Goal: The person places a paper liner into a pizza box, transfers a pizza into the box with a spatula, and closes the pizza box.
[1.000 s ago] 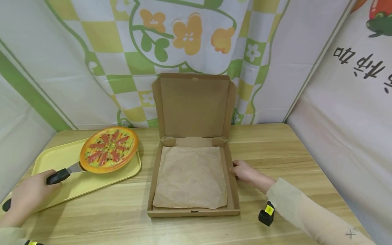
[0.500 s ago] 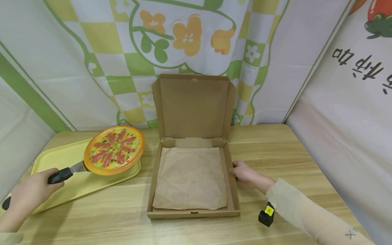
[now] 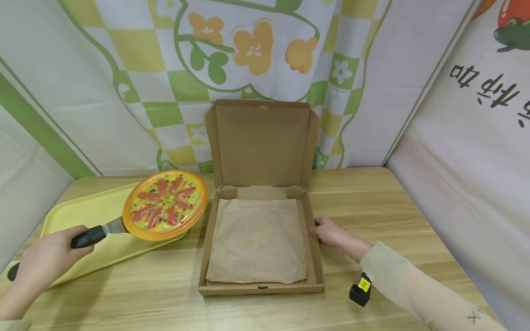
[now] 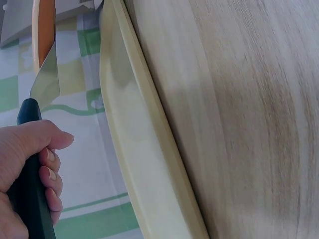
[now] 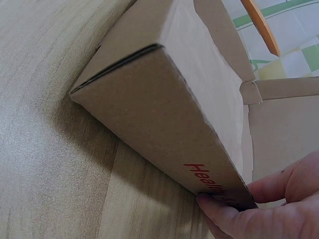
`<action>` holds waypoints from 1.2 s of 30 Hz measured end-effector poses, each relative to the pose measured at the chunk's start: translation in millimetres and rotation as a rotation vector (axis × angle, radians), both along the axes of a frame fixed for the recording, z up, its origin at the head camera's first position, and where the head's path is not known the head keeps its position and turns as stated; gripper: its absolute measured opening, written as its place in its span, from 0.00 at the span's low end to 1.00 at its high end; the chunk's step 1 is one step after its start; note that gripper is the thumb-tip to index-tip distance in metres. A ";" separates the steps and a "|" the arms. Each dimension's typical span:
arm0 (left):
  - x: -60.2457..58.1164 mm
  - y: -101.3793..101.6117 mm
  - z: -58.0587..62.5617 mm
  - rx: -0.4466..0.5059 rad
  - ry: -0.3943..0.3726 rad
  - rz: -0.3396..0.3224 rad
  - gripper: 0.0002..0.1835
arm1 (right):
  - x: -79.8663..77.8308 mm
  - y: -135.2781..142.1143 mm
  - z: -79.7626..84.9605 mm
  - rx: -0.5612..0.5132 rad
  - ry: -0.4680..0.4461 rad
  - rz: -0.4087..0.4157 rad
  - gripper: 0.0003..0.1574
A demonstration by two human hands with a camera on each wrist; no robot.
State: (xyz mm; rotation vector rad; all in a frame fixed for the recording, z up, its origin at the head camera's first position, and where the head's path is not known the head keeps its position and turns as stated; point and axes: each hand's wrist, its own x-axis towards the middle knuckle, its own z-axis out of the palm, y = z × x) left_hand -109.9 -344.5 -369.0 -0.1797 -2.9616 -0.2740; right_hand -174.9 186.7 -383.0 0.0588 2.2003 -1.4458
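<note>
My left hand grips the black handle of a spatula with a metal blade. On that blade rests a whole pizza with an orange rim and red strips on top, raised above the tray's right end. The left wrist view shows the fingers curled round the handle and the pizza edge-on. An open cardboard pizza box stands mid-table, lid up, lined with brown paper. My right hand pinches the box's right wall, thumb outside and a finger over the edge in the right wrist view.
A yellow tray lies at the left of the wooden table. Behind the table hangs a patterned curtain, close to the box lid. Fabric walls stand at both sides.
My left hand has moved the spatula and pizza rightward, from over the tray toward the box's left side. The right hand and box have stayed in place.
</note>
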 end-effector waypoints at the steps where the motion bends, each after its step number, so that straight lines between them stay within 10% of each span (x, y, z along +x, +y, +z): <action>1: 0.0 1.2 1.3 0.004 -0.015 0.001 0.09 | 0.0 -0.1 0.2 -0.001 -0.001 0.000 0.27; 36: -11.4 64.9 22.1 0.052 -0.013 -0.094 0.08 | 0.2 1.1 -2.0 0.005 0.033 0.007 0.26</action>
